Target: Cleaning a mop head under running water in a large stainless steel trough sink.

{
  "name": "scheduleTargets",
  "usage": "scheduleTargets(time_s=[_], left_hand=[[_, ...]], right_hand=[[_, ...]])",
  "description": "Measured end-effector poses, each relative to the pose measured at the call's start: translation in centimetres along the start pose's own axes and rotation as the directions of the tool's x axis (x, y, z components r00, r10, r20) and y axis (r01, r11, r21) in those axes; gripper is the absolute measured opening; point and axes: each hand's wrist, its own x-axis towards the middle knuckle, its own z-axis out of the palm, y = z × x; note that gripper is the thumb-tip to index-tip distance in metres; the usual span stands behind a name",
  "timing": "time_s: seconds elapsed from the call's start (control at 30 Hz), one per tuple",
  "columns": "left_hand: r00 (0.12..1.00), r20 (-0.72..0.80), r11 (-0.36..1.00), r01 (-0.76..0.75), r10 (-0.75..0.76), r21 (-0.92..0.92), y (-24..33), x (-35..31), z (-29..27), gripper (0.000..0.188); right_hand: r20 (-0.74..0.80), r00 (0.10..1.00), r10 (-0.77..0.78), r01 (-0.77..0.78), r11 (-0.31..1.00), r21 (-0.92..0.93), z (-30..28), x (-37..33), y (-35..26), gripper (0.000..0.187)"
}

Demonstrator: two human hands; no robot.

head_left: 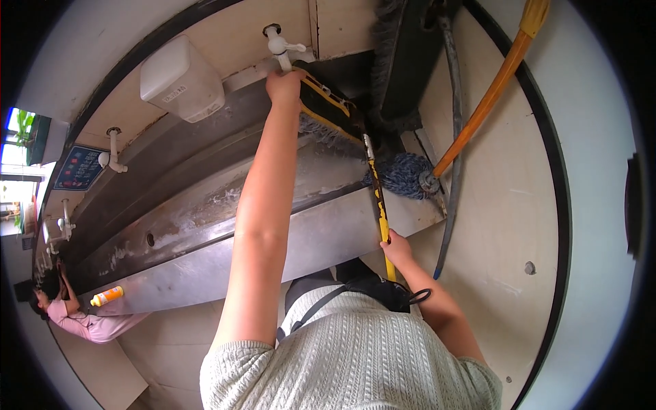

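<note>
We stand at the near side of the trough sink (205, 266). Our left hand (283, 87) is at the tap (279, 46) on the far wall. Our right hand (396, 247) grips the mop handle (377, 198), whose mop head (328, 113) lies in the sink, right of the tap. A soap dispenser (181, 78) hangs left of the tap. A bottle (107, 296) lies on the near rim, far left.

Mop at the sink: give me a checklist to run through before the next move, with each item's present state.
1. Left hand at the tap: ok, it touches just below the tap.
2. Right hand gripping the mop handle: ok, closed around it.
3. Mop head over the sink: ok, under the tap.
4. Water running: cannot tell.
5. Other mops out of the way: ok, leaning in the right corner.
6. Bottle on the sink rim, person beside it: ok, far left.
</note>
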Motion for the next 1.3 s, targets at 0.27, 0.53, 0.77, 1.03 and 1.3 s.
scheduleTargets(time_s=[0.27,0.53,0.77,1.03,1.3], left_hand=[[0.997,-0.050,0.995,-0.057,0.053,-0.078,-1.2,0.8,-0.3,0.056],[0.997,-0.026,0.997,-0.070,0.069,-0.043,-1.7,2.2,-0.6,0.044],[0.993,-0.087,0.992,-0.084,0.076,-0.098,-2.6,3.6,-0.9,0.041],[0.992,0.114,0.987,0.068,-0.052,-0.143,-1.2,2.4,-2.7,0.077],[0.990,0.121,0.913,-0.016,0.071,-0.408,-2.4,2.5,-2.8,0.054]], right_hand=[[-0.059,0.997,-0.045,0.024,0.947,-0.319,-0.6,-0.5,-2.1,0.041],[-0.261,0.870,-0.419,0.388,0.907,-0.162,-7.9,4.6,-10.9,0.032],[-0.456,0.590,-0.666,0.737,0.676,-0.034,-14.2,10.7,-33.8,0.039],[-0.367,0.848,-0.383,0.402,0.915,-0.027,-16.9,10.9,-43.1,0.064],[-0.291,0.870,-0.399,0.408,0.913,-0.032,-18.4,13.3,-44.8,0.063]])
